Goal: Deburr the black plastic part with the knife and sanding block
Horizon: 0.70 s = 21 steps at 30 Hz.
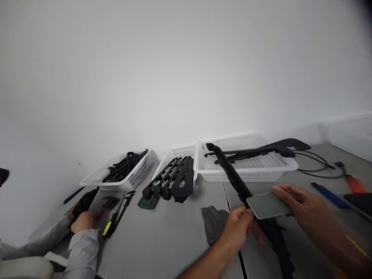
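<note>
My left hand (238, 226) is closed round a long black plastic trim piece (234, 176), which slants from above the middle basket down to the lower right. Between the thumb and fingers of my right hand (305, 203) is a thin grey-green rectangular pad (269, 205). The pad lies across the trim piece, just beside my left thumb; whether it presses on the surface is hard to tell. A crumpled dark grey cloth (214, 223) rests on the table to the left of my left hand.
White baskets hold black parts: the right one (244, 177), the middle one (165, 157) and the left one (139, 172). A co-worker's hands (83, 221) grip a black part at left, near a yellow-black tool (107, 228). A blue strip (329, 195) and black cable (316, 155) lie at right.
</note>
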{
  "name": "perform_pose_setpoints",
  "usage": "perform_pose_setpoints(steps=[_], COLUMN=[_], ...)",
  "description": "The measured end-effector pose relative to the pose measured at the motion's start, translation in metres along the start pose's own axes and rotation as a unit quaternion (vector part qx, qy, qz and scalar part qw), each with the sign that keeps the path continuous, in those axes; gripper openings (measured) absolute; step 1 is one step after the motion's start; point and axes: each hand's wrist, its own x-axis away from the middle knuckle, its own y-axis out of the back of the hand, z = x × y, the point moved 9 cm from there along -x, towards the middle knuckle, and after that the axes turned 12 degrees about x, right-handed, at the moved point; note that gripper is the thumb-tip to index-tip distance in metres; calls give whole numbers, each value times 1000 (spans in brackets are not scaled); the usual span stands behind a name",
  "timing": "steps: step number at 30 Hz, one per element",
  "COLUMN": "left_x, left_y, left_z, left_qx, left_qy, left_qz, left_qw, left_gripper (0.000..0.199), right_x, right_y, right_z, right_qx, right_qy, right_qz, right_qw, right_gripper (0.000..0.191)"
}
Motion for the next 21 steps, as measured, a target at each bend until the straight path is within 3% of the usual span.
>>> perform_pose_setpoints(steps=[5, 11, 16, 21], left_x=[-2, 3, 4, 2], left_y=[-3, -31, -29, -27], left_z=[5, 19, 13, 7], left_qx=[12, 48, 72, 89], left_qy=[13, 82, 86, 77], left_qz=[29, 125, 118, 108], left_qw=[999, 988, 987, 987], left_gripper=[27, 64, 55, 51], right_x=[7, 10, 18, 4], right_y=[-23, -15, -33, -19], right_z=[-6, 1, 17, 2], right_qx=[-41, -34, -83, -98], right_qy=[-32, -30, 10, -10], right_qz=[25, -18, 51, 1], right_qw=[998, 999, 995, 995], right_gripper=[39, 42, 46, 51])
